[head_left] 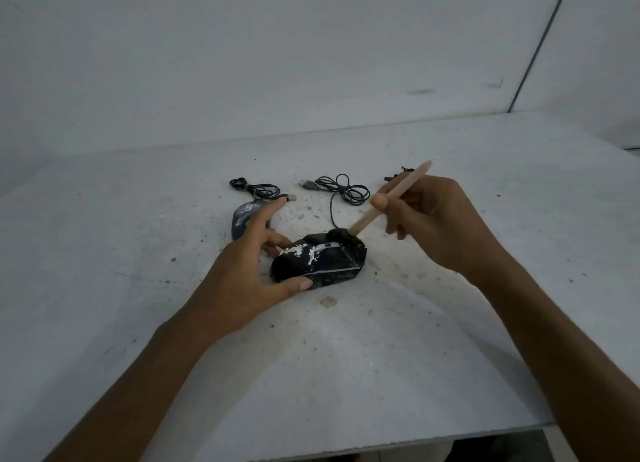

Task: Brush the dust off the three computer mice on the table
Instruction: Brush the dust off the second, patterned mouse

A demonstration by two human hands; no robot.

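Grey mouse half hidden behind left hand; 3rd mouse unseen.

A white table with a speckled, scuffed top carries everything. Near its middle lies a black mouse smeared with white dust, its cable running to a loose coil with a USB plug at the far side. Just left and farther back lies a grey mouse, with its own coiled cable beyond it. Dark crumbs and pale dust flecks are scattered around both mice, thickest near the middle.
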